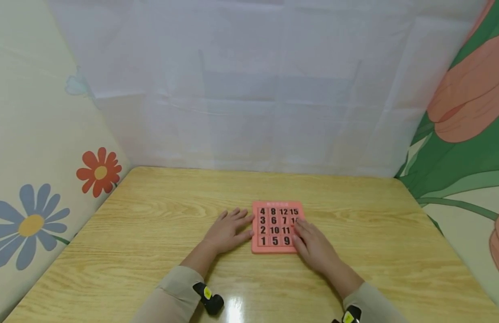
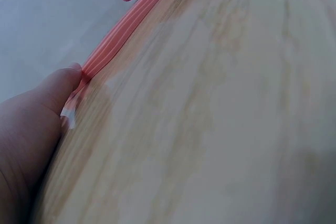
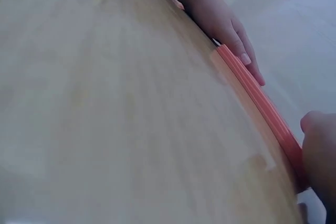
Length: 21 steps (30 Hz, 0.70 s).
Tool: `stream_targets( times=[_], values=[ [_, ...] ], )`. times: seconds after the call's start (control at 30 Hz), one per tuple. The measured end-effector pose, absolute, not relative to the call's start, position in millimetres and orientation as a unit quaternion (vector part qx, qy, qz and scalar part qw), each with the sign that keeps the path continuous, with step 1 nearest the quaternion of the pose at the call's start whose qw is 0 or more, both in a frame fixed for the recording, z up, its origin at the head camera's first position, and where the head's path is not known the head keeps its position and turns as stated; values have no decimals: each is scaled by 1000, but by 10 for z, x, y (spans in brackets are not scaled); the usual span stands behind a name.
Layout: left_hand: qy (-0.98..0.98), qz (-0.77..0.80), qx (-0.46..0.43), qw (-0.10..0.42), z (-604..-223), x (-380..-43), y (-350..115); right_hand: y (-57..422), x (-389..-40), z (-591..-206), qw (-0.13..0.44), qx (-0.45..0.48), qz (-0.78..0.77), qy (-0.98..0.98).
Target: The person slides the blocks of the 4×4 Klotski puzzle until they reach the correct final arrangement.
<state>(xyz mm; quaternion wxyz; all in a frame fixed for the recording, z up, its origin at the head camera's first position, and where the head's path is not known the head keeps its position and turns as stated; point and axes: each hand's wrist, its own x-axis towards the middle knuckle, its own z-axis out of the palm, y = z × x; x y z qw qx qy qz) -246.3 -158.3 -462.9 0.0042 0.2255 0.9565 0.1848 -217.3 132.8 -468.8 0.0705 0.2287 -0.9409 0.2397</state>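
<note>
A pink number slide puzzle lies flat, its square tiles marked with black numbers. My left hand rests on the table at its left side, fingers spread, with index finger and thumb tips against the edge. From the right, my right hand reaches over the frame; its fingers lie on the right-hand column and cover part of the 14 tile and the spots below. In the left wrist view the left thumb meets the puzzle's ribbed side. The right wrist view shows the puzzle's front side between both hands.
The puzzle lies on a wood-grain table. A white cloth hangs along the back edge. Flower-printed panels stand at the left and right. Each sleeve cuff carries a black strap with a small device.
</note>
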Motion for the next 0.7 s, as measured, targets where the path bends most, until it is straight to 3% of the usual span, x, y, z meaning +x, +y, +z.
stream_targets(
  times=[0.7],
  values=[
    [959,181,220,8,-4617,-2451,-1576,1214,-2347,-4675,18,219,231,-948]
  ],
)
